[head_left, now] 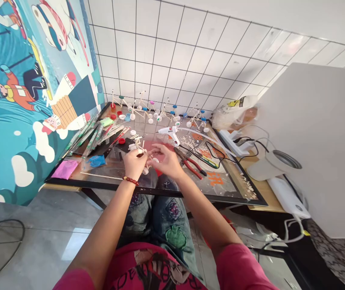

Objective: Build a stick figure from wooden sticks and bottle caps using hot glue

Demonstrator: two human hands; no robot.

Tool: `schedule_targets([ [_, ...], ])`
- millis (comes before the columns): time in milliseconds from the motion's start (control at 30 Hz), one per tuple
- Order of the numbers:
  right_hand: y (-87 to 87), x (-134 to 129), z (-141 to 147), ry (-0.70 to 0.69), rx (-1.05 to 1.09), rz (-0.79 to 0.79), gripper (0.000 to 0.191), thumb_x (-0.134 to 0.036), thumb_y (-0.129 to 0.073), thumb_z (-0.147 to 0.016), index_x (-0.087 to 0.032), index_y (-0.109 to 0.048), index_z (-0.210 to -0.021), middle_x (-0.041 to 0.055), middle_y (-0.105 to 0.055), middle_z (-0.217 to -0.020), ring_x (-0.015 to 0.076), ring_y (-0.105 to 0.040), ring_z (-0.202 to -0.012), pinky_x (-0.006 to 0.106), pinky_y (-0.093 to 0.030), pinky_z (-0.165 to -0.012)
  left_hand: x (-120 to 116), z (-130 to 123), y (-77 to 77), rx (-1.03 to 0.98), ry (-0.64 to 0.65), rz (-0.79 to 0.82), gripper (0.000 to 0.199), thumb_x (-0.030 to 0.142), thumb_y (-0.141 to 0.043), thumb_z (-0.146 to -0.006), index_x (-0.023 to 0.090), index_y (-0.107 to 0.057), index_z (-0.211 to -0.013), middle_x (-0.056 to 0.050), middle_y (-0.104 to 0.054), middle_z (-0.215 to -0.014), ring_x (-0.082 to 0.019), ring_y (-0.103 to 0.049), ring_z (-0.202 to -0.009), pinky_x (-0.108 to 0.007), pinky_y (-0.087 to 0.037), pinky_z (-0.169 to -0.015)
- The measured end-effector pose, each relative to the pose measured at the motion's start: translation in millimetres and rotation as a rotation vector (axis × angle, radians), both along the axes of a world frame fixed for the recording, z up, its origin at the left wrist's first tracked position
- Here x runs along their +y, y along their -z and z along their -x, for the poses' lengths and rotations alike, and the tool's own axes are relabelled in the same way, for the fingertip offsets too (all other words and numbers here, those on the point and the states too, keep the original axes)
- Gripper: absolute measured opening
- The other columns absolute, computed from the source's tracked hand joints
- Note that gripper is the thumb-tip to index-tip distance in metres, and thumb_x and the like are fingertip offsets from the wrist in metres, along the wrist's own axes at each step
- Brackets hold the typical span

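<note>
White tiles with dark joints form the wall behind a glass-topped table with a black frame; an illustrated panel adjoins it on the left.

Hand positions: both hands are together at the near part of the table, fingertips close to each other. The left hand, fitted with a red bead bracelet at the wrist, is clamped on a stick-and-cap assembly. White caps of the assembly show around the fingers. The right hand has curved fingers at the assembly's right side; whether it grips a part cannot be determined.

Rear of table: a row of stick models with white, blue, green and pink caps stands near the wall.

Left side: wrapped stick packs lie beside loose sticks. A pink packet and a blue packet lie nearer the front edge. One long stick lies parallel to that edge.

Right side: a white glue gun lies beyond the right hand. Red-handled pliers lie beside a green-and-yellow tool. Black cable loops nearby.
</note>
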State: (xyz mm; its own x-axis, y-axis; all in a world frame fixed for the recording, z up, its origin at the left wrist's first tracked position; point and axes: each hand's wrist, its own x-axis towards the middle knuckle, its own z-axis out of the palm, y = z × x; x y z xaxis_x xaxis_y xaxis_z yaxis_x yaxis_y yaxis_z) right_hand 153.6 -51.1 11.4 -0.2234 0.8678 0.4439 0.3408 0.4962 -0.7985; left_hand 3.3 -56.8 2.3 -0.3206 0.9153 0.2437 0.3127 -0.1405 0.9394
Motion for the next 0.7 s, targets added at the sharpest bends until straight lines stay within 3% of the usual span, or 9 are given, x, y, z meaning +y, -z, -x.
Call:
schedule_targets([
  [100, -12.8, 25.3, -4.6, -0.045, 0.128, 0.038, 0.048, -0.038, -0.074, -0.078, -0.018, -0.063, -0.12, 0.0074, -0.073, -0.098, 0.0185, -0.068, -0.086, 0.034, -0.055, -0.084, -0.9, 5.6, 0.9, -0.025, 0.066, 0.017, 0.022, 0.039, -0.078, -0.07, 0.018, -0.072, -0.064, 0.0, -0.066, -0.059, -0.015, -0.06, -0.06, -0.025, -0.045, -0.057],
  [233, -27.2, 59.5, 12.0, -0.079, 0.023, 0.042, 0.052, -0.035, -0.078, -0.073, -0.015, -0.067, -0.12, 0.0012, -0.068, -0.083, 0.0137, -0.06, -0.071, 0.029, -0.051, -0.071, 2.6, 15.2, -1.4, -0.01, 0.209, 0.001, 0.023, 0.04, -0.08, -0.068, 0.017, -0.075, -0.069, -0.002, -0.072, -0.069, -0.016, -0.063, -0.067, -0.024, -0.046, -0.059],
  [300, -30.4, 67.0, 20.8, -0.093, -0.037, 0.06, 0.042, -0.034, -0.077, -0.074, -0.014, -0.073, -0.111, 0.0002, -0.067, -0.077, 0.0129, -0.057, -0.068, 0.027, -0.048, -0.069, 6.9, 21.9, -5.1, 0.005, 0.301, 0.006, 0.027, 0.042, -0.081, -0.067, 0.016, -0.074, -0.066, -0.001, -0.069, -0.065, -0.015, -0.062, -0.065, -0.023, -0.045, -0.057],
  [433, -32.2, 60.7, 20.0, -0.052, -0.042, 0.058, 0.023, -0.034, -0.071, -0.08, -0.014, -0.077, -0.09, 0.0025, -0.071, -0.077, 0.0133, -0.057, -0.068, 0.027, -0.046, -0.067, 20.9, 36.8, -17.0, 0.017, 0.546, 0.115, 0.037, 0.048, -0.086, -0.06, 0.014, -0.072, -0.063, 0.001, -0.064, -0.059, -0.013, -0.058, -0.054, -0.022, -0.042, -0.049],
  [567, -37.9, 47.4, -6.7, -0.092, -0.021, 0.018, 0.027, -0.035, -0.074, -0.077, -0.015, -0.077, -0.095, 0.0035, -0.071, -0.082, 0.014, -0.057, -0.071, 0.028, -0.045, -0.068, 42.6, 49.2, -28.6, 0.01, 0.847, 0.237, 0.033, 0.042, -0.089, -0.057, 0.014, -0.073, -0.064, -0.001, -0.068, -0.062, -0.012, -0.059, -0.053, -0.022, -0.047, -0.051],
  [700, -39.4, 46.5, -39.7, -0.159, -0.047, 0.051, 0.036, -0.033, -0.078, -0.072, -0.017, -0.076, -0.104, 0.0071, -0.071, -0.101, 0.0171, -0.061, -0.086, 0.032, -0.048, -0.081, 66.7, 56.9, -34.7, 0.087, 1.058, 0.189, 0.021, 0.033, -0.087, -0.062, 0.015, -0.076, -0.062, -0.001, -0.069, -0.066, -0.011, -0.062, -0.061, -0.02, -0.049, -0.059],
])
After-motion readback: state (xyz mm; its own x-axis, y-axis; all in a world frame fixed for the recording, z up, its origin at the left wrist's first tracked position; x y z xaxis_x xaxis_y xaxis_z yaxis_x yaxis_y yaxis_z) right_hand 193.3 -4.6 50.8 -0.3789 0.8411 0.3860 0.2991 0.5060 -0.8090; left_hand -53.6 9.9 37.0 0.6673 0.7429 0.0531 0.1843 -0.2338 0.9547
